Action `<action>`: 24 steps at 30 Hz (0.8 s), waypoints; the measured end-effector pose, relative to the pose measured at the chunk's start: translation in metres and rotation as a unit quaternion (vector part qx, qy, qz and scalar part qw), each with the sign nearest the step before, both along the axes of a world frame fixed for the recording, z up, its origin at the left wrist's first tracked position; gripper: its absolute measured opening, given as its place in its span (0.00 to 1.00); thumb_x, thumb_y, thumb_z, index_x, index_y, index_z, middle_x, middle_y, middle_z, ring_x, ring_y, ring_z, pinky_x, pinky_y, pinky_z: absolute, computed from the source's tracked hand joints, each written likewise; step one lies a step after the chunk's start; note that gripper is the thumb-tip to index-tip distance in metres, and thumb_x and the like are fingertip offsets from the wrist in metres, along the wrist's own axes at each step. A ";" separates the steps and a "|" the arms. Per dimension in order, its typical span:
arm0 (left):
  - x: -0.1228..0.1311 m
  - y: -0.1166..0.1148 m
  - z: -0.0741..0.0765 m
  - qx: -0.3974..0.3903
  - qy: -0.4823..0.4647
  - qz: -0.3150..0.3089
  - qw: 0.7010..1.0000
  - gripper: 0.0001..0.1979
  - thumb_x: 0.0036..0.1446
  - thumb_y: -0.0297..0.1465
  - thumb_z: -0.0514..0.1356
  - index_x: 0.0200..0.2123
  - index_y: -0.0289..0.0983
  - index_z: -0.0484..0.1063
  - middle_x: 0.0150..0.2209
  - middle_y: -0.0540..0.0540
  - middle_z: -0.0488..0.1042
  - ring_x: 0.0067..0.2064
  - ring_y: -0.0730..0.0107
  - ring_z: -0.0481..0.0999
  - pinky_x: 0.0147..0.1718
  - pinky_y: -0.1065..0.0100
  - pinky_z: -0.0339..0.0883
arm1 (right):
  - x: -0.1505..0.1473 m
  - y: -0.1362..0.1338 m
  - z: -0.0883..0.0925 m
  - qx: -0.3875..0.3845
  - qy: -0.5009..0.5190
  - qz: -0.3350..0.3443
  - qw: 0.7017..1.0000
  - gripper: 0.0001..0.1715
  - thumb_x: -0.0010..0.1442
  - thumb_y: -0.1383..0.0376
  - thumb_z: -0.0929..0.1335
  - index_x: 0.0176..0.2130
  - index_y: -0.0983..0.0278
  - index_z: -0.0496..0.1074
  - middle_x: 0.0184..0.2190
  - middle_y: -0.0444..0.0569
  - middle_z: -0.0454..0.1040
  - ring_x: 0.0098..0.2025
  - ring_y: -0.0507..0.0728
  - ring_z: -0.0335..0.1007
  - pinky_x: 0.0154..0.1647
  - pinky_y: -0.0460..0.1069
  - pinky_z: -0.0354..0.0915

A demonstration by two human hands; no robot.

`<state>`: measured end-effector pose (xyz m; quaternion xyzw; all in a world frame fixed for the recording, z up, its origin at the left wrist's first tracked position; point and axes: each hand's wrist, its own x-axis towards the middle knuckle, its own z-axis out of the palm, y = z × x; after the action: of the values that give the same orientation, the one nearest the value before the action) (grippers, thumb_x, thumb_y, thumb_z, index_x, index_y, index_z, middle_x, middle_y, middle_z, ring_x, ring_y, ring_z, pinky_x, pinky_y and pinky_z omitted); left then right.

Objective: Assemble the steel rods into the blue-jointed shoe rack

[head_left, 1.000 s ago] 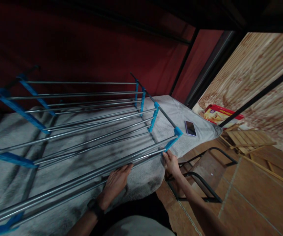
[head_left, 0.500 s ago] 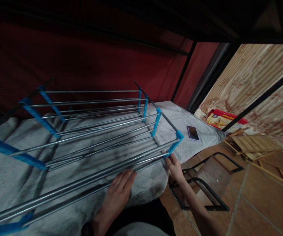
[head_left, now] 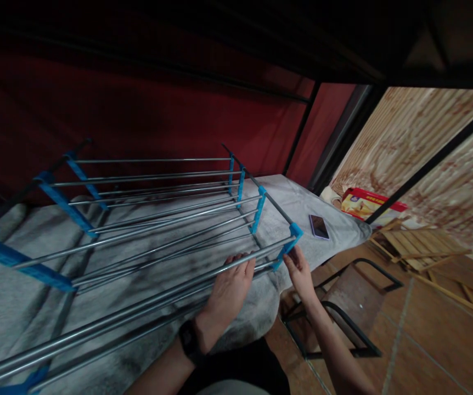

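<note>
A rack of thin metal rods and blue plastic brackets lies in front of me on a grey plush cloth [head_left: 277, 189]. My left hand [head_left: 233, 285], a dark watch on its wrist, curls its fingers over the front metal rods [head_left: 150, 303] near their right end. At the front right corner, my right hand [head_left: 301, 274] grips the blue bracket [head_left: 296, 233] from its outer side; some fingertips are hidden behind it. Further blue brackets [head_left: 66, 203] hold the rods' left ends.
A phone [head_left: 319, 226] lies on the cloth to the right. Beyond the edge stand a dark-framed chair [head_left: 355, 291] and folded wooden slats [head_left: 426, 249] on the tiled floor. A red and yellow box [head_left: 372, 206] sits behind. Red panels [head_left: 158, 120] rise at the back.
My left hand has moved right and forward along the front rods, bringing the watch into fuller view. The right hand has shifted slightly up on the corner bracket. The view has tilted a little.
</note>
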<state>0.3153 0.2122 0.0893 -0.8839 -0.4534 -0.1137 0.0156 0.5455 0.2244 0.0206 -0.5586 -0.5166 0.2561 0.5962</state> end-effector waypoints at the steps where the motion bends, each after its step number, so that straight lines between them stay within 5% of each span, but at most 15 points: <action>1: 0.007 0.004 0.004 -0.014 -0.006 -0.010 1.000 0.26 0.65 0.19 0.46 0.64 0.37 0.62 0.61 0.39 0.70 0.61 0.57 0.70 0.63 0.55 0.62 | 0.001 0.001 0.001 -0.003 -0.005 -0.002 1.000 0.30 0.62 0.52 0.67 0.59 0.60 0.69 0.56 0.54 0.74 0.58 0.64 0.69 0.63 0.62 0.62; 9: 0.037 0.017 0.004 -0.047 -0.029 -0.032 0.998 0.28 0.63 0.19 0.47 0.65 0.37 0.58 0.59 0.36 0.72 0.57 0.59 0.75 0.54 0.61 0.70 | 0.004 0.002 0.008 -0.010 -0.049 0.005 0.999 0.27 0.64 0.52 0.65 0.57 0.61 0.71 0.53 0.54 0.76 0.55 0.64 0.71 0.59 0.59 0.64; 24: 0.041 0.018 0.004 -0.063 -0.028 -0.034 0.997 0.28 0.63 0.19 0.46 0.65 0.37 0.60 0.59 0.38 0.72 0.55 0.58 0.75 0.51 0.60 0.71 | 0.004 0.002 0.001 -0.014 -0.031 0.016 0.999 0.27 0.61 0.56 0.67 0.58 0.60 0.71 0.51 0.53 0.77 0.55 0.64 0.72 0.58 0.59 0.66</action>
<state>0.3565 0.2301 0.0936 -0.8946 -0.4294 -0.1097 -0.0569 0.5494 0.2266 0.0219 -0.5662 -0.5405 0.2554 0.5676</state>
